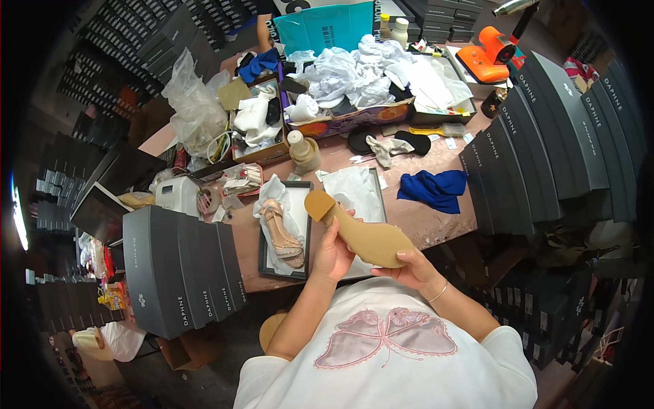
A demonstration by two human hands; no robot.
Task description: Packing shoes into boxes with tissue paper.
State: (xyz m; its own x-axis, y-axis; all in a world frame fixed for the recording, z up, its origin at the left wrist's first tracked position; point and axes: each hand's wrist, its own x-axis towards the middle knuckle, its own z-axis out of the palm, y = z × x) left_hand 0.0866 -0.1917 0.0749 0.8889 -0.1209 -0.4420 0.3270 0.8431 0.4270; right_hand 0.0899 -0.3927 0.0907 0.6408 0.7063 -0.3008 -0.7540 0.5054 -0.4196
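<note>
A sandal [373, 241] is held up in front of my chest, its tan sole turned toward me and its block heel at the upper left. My left hand [332, 253] grips it below the heel. At the toe end, my right hand [413, 270] closes round the edge, thumb on the sole. The sandal's upper side is hidden. Its likely match, a beige strappy sandal [281, 235] with a glittery front, lies on white tissue in an open dark shoebox [300, 204] to the left. Beside that, white paper [349, 189] lines another shallow box part, partly behind the held sandal.
Stacked dark shoeboxes stand at left [157, 273] and right [518, 157]. A blue cloth [433, 190] lies right of the boxes. Farther back are a pump bottle [304, 153], a carton [347, 121] heaped with crumpled paper, and an orange tool [485, 56].
</note>
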